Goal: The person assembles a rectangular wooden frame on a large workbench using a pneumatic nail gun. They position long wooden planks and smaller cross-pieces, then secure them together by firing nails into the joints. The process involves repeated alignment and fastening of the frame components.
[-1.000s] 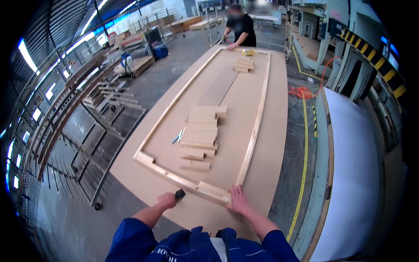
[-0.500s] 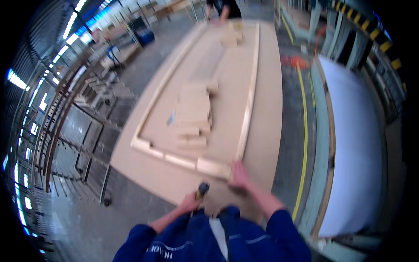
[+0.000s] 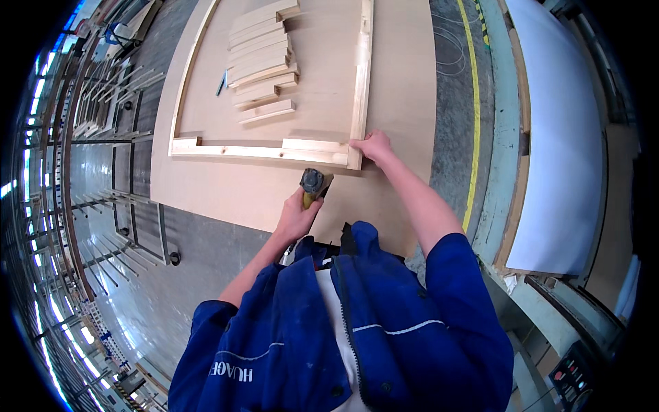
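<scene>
My left hand (image 3: 296,214) is closed around the grip of a nail gun (image 3: 313,182) with a dark round head and a yellowish body. It is just short of the wooden frame's near bar (image 3: 240,152), apart from it. My right hand (image 3: 375,147) grips the right bar (image 3: 361,89) of the frame at the near right corner, thumb and fingers at the wood. A short wood block (image 3: 309,145) lies along the inside of the near bar by that corner. Another small block (image 3: 185,142) sits in the left corner. The frame rests on a large brown board (image 3: 213,189).
Several loose wood blocks (image 3: 261,58) lie inside the frame, with a small blue-grey object (image 3: 222,82) beside them. Metal racks (image 3: 147,206) stand left. On the right are a yellow floor line (image 3: 473,123) and a machine bed with a white sheet (image 3: 559,137).
My view has tilted down, so the far end of the board and the person there are out of sight. The nail gun is nearer the frame's corner; my right hand stays at that corner.
</scene>
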Available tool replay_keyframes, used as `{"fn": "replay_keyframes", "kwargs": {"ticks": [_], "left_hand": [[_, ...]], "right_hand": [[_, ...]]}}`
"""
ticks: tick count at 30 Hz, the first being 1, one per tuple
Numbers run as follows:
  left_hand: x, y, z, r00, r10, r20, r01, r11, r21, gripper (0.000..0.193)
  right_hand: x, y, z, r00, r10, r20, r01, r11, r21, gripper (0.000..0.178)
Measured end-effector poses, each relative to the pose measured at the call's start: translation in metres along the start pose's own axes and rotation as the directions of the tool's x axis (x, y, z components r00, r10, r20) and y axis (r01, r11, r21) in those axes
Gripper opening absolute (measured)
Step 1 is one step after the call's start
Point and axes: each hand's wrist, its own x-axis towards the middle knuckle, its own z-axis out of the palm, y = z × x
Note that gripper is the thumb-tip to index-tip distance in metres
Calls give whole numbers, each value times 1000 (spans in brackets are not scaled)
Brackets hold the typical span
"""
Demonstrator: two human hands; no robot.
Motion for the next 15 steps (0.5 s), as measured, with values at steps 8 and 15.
{"fn": "replay_keyframes", "kwargs": {"ticks": [8, 15], "left_hand": [[66, -6, 32, 994, -95, -62, 95, 995, -8, 39], [90, -25, 62, 990, -22, -140, 29, 998, 50, 36]], "right_hand": [[11, 7, 5, 993, 103, 52, -104, 994, 19, 60], [9, 6, 7, 999, 45, 15, -46, 999, 26, 50]]}}
